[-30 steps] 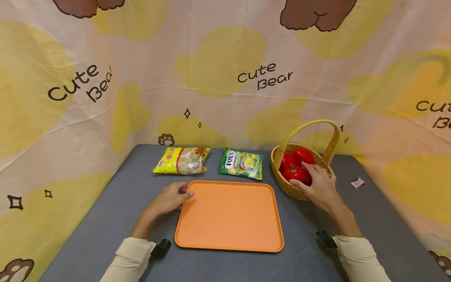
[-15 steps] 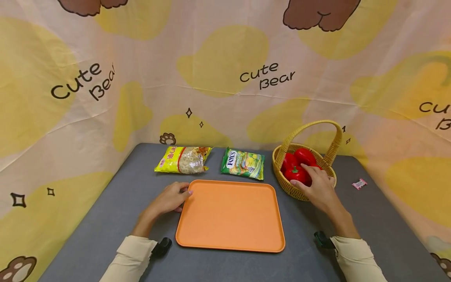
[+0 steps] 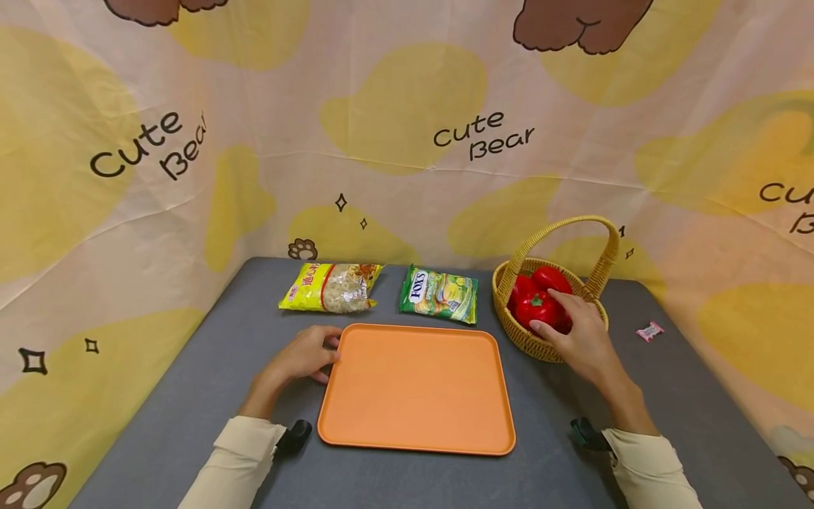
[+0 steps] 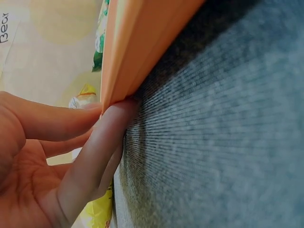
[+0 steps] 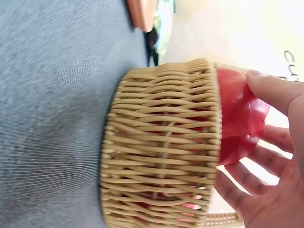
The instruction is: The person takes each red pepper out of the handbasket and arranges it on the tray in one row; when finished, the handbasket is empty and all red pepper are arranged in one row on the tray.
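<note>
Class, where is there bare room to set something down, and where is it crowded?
Bare: the orange tray, within its rim; grey table between the pink packet and right sleeve. Crowded: the basket, where the right hand grips a red pepper among others.

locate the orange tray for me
In the head view, the orange tray is low centre on the grey table, its left edge pinched by the left hand, the wicker basket just off its far right corner.

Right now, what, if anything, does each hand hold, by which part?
Left hand: orange tray, by its left rim. Right hand: red bell pepper, by its sides.
</note>
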Action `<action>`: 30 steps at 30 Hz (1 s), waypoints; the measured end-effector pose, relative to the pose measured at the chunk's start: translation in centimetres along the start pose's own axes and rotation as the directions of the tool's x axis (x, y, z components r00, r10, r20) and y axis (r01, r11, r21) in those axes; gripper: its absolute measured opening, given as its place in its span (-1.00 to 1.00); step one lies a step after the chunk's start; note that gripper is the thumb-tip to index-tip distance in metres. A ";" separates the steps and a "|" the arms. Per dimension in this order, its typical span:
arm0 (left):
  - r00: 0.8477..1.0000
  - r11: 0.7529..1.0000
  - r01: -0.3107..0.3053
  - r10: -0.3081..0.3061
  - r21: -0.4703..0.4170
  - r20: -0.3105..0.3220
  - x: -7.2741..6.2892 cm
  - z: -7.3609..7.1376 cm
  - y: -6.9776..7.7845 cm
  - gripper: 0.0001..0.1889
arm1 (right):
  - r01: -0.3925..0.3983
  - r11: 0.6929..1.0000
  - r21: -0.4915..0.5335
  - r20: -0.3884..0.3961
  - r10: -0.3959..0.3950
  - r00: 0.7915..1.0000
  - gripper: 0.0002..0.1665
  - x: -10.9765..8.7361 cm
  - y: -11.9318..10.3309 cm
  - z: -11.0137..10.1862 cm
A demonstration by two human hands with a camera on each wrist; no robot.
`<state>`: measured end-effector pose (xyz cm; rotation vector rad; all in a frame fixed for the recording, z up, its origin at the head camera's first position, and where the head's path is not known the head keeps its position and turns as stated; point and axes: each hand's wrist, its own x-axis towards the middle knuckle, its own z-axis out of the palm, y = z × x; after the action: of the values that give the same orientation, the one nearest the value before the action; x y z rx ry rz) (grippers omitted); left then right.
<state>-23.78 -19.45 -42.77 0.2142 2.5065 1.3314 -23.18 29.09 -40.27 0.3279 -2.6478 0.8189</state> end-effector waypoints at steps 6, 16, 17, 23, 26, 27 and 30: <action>1.000 1.000 0.004 -0.003 -0.020 0.021 0.1 -0.1 0.1 -0.45 | 0.023 0.999 0.034 -0.054 -0.022 0.998 -0.16 -0.3 -1.3 -0.9; 0.999 0.999 0.010 -0.009 -0.033 0.037 0.0 -0.2 0.2 -0.45 | 0.043 0.997 0.072 -0.062 -0.038 0.997 -0.16 -0.7 -3.7 -1.4; 0.999 0.999 0.008 -0.007 -0.034 0.039 -0.1 -0.2 0.2 -0.45 | 0.051 0.996 0.076 -0.059 -0.046 0.997 -0.16 -0.7 -4.0 -1.3; 0.999 0.999 0.001 0.001 -0.041 0.042 -0.3 -0.3 0.2 -0.44 | 0.111 0.986 0.121 -0.016 -0.110 0.994 -0.18 -0.4 -5.5 0.0; 0.999 0.999 0.004 -0.003 -0.039 0.041 -0.3 -0.2 0.3 -0.43 | 0.126 0.982 0.138 0.015 -0.129 0.992 -0.18 -0.1 -6.0 0.9; 0.999 0.999 0.007 -0.005 -0.037 0.041 -0.3 -0.2 0.3 -0.42 | 0.128 0.982 0.140 0.026 -0.133 0.991 -0.17 -0.1 -6.1 1.3; 0.999 0.999 0.009 -0.007 -0.034 0.038 -0.3 -0.2 0.3 -0.41 | 0.118 0.982 0.148 0.063 -0.128 0.990 -0.16 0.1 -6.5 2.3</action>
<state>-23.57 -19.49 -42.33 0.2194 2.4490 1.3537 -21.85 22.52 -38.74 0.5628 -2.6090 0.9761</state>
